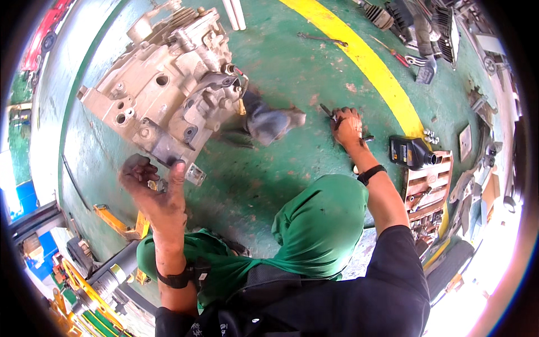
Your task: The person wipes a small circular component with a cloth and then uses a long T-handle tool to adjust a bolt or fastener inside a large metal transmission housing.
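My left hand (pixel 152 194) is raised beside the lower edge of a large beige metal housing (pixel 151 84), like a gearbox or engine block. Its dirty fingers are half curled and the thumb stands apart; small shiny bits show in the gap, and I cannot make out whether they lie behind the hand. A small clear or silvery piece (pixel 195 174) is just right of the thumb. On the right, low over the floor, my right hand (pixel 347 128) is closed around a slim dark tool (pixel 325 110), whose ends stick out on both sides. The tool's exact kind is hidden by my fingers.
A grey rag or glove (pixel 270 121) lies between housing and right hand. A black oil bottle (pixel 410 151) and a wooden pallet-like tray (pixel 429 182) with metal parts are at right. A wrench (pixel 323 39) lies far off by the yellow floor line (pixel 365 56). My green-clad knee (pixel 325 224) is near.
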Demonstrator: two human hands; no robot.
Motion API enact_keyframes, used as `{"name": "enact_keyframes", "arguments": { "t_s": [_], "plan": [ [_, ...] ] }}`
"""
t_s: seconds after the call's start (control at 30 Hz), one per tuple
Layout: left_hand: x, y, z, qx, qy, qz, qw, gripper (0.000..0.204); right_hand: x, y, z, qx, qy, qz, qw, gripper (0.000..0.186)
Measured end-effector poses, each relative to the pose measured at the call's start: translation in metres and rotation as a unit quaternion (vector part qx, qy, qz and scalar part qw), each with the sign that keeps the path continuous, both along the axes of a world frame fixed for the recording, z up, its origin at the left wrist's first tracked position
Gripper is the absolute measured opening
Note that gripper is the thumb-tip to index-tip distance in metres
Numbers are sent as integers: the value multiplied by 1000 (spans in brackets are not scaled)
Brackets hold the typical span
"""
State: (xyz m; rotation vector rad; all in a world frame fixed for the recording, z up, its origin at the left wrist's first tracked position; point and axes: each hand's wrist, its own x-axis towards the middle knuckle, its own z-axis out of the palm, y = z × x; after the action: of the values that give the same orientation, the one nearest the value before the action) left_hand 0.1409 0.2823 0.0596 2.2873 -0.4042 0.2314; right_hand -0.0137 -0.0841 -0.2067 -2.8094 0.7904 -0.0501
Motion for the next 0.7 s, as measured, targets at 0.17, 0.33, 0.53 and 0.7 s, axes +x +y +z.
{"name": "enact_keyframes", "arguments": {
  "t_s": [0.17, 0.33, 0.53, 0.7],
  "plan": [
    [-14, 6, -4, -4, -42, -29, 999, 53, 50, 42, 28, 354, -18, 30, 935, 33],
    [-45, -11, 1, 47, 9, -205, 978, 45, 72, 96, -2, 180, 54, 84, 979, 57],
    [-55, -29, -113, 39, 241, -255, 936, 58, 75, 88, 18, 365, 120, 84, 919, 41],
    [-28, -69, -172, -205, 397, -222, 867, 68, 61, 80, 132, 604, 146, 117, 774, 38]
  ]
}}
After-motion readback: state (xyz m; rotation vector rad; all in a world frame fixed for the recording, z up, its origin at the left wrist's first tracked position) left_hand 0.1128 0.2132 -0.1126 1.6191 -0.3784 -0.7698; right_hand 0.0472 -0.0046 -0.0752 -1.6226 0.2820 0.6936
